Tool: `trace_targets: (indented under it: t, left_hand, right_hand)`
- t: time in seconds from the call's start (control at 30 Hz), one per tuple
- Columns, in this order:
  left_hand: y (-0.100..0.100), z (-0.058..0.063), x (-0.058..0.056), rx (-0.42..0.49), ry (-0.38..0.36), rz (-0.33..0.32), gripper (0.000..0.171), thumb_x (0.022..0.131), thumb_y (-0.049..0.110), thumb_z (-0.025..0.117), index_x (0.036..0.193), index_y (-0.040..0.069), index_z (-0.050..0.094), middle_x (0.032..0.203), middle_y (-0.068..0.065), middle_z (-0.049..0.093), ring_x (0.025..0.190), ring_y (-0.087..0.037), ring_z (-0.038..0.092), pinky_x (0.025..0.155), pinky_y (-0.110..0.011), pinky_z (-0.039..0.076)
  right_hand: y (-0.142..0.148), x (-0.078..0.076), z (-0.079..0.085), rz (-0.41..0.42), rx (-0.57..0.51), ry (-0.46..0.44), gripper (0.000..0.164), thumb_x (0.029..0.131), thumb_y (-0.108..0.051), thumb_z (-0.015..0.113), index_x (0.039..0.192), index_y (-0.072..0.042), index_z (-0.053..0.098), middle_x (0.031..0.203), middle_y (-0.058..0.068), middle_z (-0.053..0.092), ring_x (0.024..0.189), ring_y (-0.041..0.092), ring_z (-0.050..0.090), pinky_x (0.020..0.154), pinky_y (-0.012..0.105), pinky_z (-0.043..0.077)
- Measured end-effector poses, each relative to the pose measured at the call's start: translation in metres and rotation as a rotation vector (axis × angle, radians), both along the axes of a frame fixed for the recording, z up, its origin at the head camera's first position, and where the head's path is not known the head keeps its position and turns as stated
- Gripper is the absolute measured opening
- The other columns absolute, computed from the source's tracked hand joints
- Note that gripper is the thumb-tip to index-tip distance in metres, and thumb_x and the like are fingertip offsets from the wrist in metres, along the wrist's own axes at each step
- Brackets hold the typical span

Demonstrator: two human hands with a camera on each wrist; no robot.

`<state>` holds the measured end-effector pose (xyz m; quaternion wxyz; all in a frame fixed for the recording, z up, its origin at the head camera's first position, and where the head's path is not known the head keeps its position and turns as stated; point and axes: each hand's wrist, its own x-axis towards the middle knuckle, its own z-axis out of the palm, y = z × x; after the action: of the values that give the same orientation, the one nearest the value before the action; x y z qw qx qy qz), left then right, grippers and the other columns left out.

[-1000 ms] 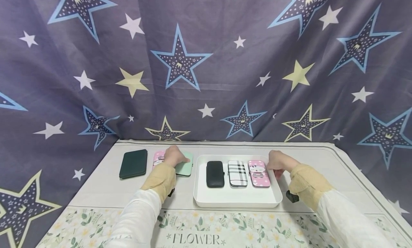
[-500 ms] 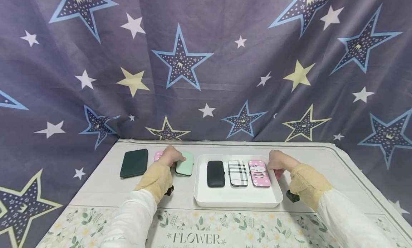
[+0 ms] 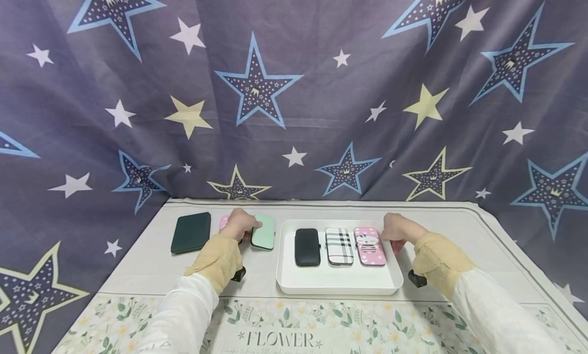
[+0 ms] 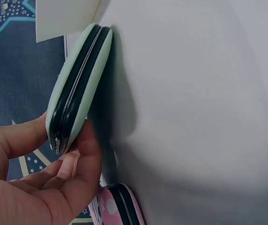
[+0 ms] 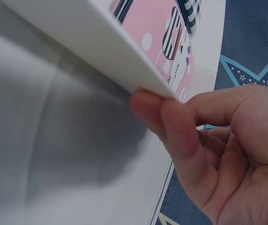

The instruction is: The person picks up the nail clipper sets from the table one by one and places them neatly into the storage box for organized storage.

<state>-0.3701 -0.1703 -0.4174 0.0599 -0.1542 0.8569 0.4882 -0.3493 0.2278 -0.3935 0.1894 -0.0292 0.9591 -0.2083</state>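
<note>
To the left of the white tray [image 3: 337, 280], your left hand [image 3: 239, 225] pinches the mint-green case [image 3: 264, 233] between thumb and fingers, beside a partly hidden pink case [image 3: 223, 222]. At the tray's right side, your right hand [image 3: 398, 230] grips its wall. Inside lie, left to right, a black case [image 3: 307, 248], plaid case [image 3: 339, 246] and cat-print case [image 3: 370, 248].

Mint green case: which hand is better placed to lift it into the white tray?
The left hand, most likely: it pinches the mint green case between thumb and fingers, just left of the white tray. The right hand is across the tray, gripping its right wall.
</note>
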Motion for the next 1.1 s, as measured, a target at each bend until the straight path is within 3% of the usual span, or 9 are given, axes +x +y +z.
trace_targets:
  t: [0.27,0.53,0.67,0.9,1.0,1.1]
  left_hand:
    - [-0.008,0.0,0.001,0.049,-0.019,-0.007,0.035,0.08,0.003,0.07,0.109,-0.01,0.056,0.062,-0.003,0.053,0.05,-0.015,0.056,0.05,-0.028,0.051]
    - [-0.01,0.012,0.006,0.099,-0.09,-0.004,0.028,0.086,0.015,0.069,0.107,0.002,0.056,0.054,0.003,0.046,0.058,-0.017,0.053,0.06,-0.033,0.036]
    - [-0.007,0.018,0.006,0.132,-0.113,-0.017,0.03,0.087,0.019,0.068,0.108,0.005,0.052,0.058,0.003,0.048,0.059,-0.015,0.055,0.068,-0.04,0.034]
    - [-0.001,0.028,0.005,0.186,-0.121,-0.054,0.043,0.089,0.02,0.065,0.124,0.001,0.049,0.076,-0.001,0.061,0.07,-0.015,0.061,0.092,-0.061,0.028]
    - [0.001,0.031,0.004,0.22,-0.115,-0.072,0.042,0.09,0.018,0.065,0.125,-0.002,0.052,0.083,-0.002,0.062,0.075,-0.015,0.062,0.1,-0.056,0.03]
    - [0.005,0.034,0.003,0.285,-0.089,-0.075,0.041,0.088,0.012,0.066,0.122,-0.007,0.052,0.082,-0.003,0.062,0.071,-0.012,0.062,0.097,-0.04,0.044]
  right_hand:
    - [-0.001,-0.002,-0.002,-0.005,-0.01,0.005,0.005,0.075,0.005,0.05,0.079,0.007,0.052,0.056,0.014,0.061,0.039,0.013,0.059,0.045,0.026,0.054]
    - [0.0,-0.002,-0.002,-0.003,-0.013,0.014,0.004,0.076,0.005,0.05,0.079,0.007,0.051,0.054,0.013,0.06,0.038,0.013,0.058,0.045,0.027,0.054]
    - [0.001,-0.002,-0.001,-0.011,-0.017,0.008,0.006,0.077,0.004,0.051,0.082,0.007,0.05,0.054,0.012,0.059,0.038,0.013,0.058,0.045,0.027,0.055]
    - [0.002,-0.002,-0.003,-0.01,-0.024,0.014,0.006,0.076,0.004,0.051,0.081,0.007,0.051,0.053,0.012,0.06,0.038,0.013,0.058,0.045,0.027,0.055]
    - [0.001,-0.002,-0.003,-0.014,-0.025,0.009,0.007,0.076,0.004,0.051,0.082,0.008,0.052,0.055,0.013,0.06,0.039,0.014,0.059,0.045,0.027,0.055]
    - [0.0,0.0,-0.001,-0.017,-0.02,0.002,0.011,0.076,0.004,0.052,0.085,0.011,0.053,0.057,0.013,0.061,0.041,0.014,0.059,0.046,0.027,0.055]
